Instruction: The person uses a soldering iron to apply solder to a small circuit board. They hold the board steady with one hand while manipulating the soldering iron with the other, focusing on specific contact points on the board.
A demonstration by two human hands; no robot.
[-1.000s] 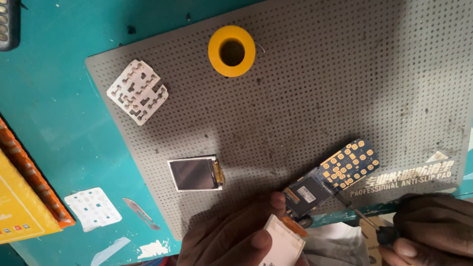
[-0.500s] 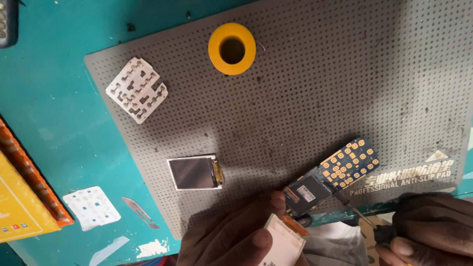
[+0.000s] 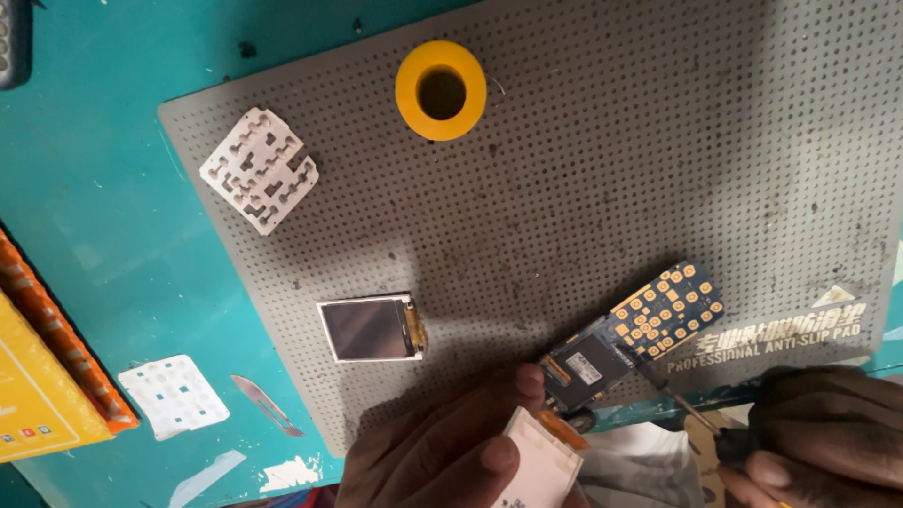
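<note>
Counting left to right: one yellow-and-orange box (image 3: 38, 395) at the left edge, cut off. One white keypad membrane (image 3: 174, 396) on the bare teal table (image 3: 85, 188), one scalpel blade (image 3: 266, 404) just beside it. One white keypad frame (image 3: 259, 182) on the grey perforated anti-slip mat (image 3: 611, 169). One small LCD screen (image 3: 370, 328) lying flat, glass up. One yellow tape roll (image 3: 440, 90) near the mat's far edge. One phone circuit board (image 3: 632, 335) with gold keypad contacts, sitting tilted at the mat's near edge.

Left hand (image 3: 442, 452) closed around a white rectangular part (image 3: 541, 468), thumb on top, one fingertip touching the board's dark end. Right hand (image 3: 818, 442) wrapped around a screwdriver (image 3: 691, 411), thin shaft reaching up-left to the board.

No room visible beyond the workbench. Hard to make out: grey thing at the top left corner, mostly out of frame. Both hands cut off by the bottom edge; white cloth-like stuff between them, can't tell what exactly.
</note>
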